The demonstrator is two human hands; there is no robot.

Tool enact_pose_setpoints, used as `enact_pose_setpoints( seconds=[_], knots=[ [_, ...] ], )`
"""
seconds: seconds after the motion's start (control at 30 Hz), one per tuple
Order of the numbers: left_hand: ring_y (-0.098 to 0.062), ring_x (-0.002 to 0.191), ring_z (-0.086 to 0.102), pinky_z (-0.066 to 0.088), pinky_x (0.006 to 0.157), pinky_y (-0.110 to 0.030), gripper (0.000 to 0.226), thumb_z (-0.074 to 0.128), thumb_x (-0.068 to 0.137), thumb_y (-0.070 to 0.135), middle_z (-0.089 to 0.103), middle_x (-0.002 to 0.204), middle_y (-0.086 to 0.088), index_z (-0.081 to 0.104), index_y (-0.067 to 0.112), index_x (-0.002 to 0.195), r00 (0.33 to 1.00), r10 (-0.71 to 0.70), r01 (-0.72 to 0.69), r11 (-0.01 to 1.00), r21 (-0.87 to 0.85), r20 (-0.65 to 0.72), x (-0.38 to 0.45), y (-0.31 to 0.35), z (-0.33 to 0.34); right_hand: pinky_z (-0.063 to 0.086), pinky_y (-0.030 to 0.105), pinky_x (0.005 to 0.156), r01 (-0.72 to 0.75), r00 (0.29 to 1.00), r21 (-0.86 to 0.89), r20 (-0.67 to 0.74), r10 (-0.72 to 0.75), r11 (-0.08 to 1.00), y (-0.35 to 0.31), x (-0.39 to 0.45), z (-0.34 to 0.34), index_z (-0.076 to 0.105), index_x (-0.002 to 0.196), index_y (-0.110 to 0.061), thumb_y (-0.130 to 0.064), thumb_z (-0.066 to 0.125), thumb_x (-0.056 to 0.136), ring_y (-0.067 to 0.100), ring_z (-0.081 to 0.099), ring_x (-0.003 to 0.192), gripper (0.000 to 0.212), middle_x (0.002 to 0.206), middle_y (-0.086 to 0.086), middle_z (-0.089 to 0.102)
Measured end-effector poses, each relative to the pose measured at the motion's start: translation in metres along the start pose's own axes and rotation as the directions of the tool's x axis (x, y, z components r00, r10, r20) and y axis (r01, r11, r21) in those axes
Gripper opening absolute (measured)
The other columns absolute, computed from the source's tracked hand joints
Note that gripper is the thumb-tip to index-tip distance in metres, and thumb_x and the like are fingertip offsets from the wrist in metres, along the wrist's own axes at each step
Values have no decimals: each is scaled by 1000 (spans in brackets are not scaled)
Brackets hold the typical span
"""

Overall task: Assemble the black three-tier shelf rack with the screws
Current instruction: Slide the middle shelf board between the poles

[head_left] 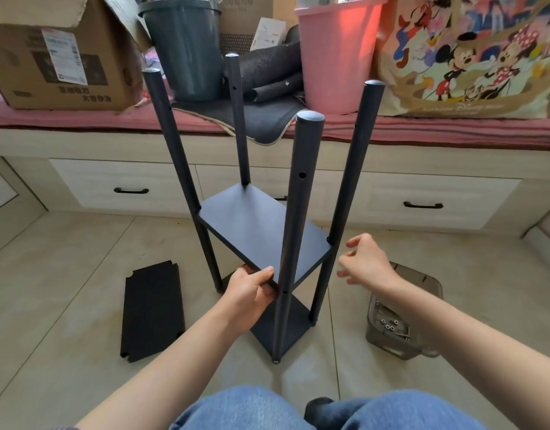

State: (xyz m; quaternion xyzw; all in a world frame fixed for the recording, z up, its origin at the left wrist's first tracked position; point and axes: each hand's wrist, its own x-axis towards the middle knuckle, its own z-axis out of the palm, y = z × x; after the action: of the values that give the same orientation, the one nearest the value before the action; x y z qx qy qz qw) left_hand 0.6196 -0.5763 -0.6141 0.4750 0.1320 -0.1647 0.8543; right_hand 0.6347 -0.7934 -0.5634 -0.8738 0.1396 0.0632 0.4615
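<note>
The black rack (258,231) stands upright on the tiled floor with four round posts, a bottom shelf (283,330) and a middle shelf in place. My left hand (250,290) grips the near edge of the middle shelf beside the front post (293,231). My right hand (365,262) hovers just right of the rack's right post, fingers loosely curled, holding nothing. A third black shelf panel (152,310) lies flat on the floor to the left. A clear plastic container (401,324) with several screws sits on the floor at the right, under my right forearm.
A low cabinet with drawers (130,184) and a pink cushion top runs behind the rack. On it stand a cardboard box (59,54), a grey bucket (183,48), a pink bucket (335,54) and a cartoon bag (472,57). My knees in jeans (252,411) are at the bottom.
</note>
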Motion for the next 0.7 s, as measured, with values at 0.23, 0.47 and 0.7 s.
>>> enact_pose_setpoints(
  seconds=[0.23,0.47,0.7],
  knots=[
    [-37,109,69,62,83,-44,50,51,102,2,63,128,-26,29,-6,146,1000,-9,9,998,-70,0,-4,-1,10,60,24,61,193,905,-53,396,-157,980,-13,-37,32,34,133,-41,-51,75,79,8,58,86,68,102,-17,46],
    [-33,109,70,62,76,-34,34,46,104,3,68,123,-20,45,-3,138,998,8,-3,997,-77,58,1,-7,14,56,34,86,355,893,-96,330,-307,930,-15,-31,38,55,129,-29,-49,59,93,8,60,101,41,123,-12,61],
    [-34,115,67,60,82,-34,33,45,103,1,68,124,-21,51,-4,135,989,4,14,992,-126,145,8,-12,12,53,29,86,359,885,-44,334,-325,932,-4,-29,35,54,129,-31,-40,56,97,-2,54,85,33,106,-23,56]
  ],
)
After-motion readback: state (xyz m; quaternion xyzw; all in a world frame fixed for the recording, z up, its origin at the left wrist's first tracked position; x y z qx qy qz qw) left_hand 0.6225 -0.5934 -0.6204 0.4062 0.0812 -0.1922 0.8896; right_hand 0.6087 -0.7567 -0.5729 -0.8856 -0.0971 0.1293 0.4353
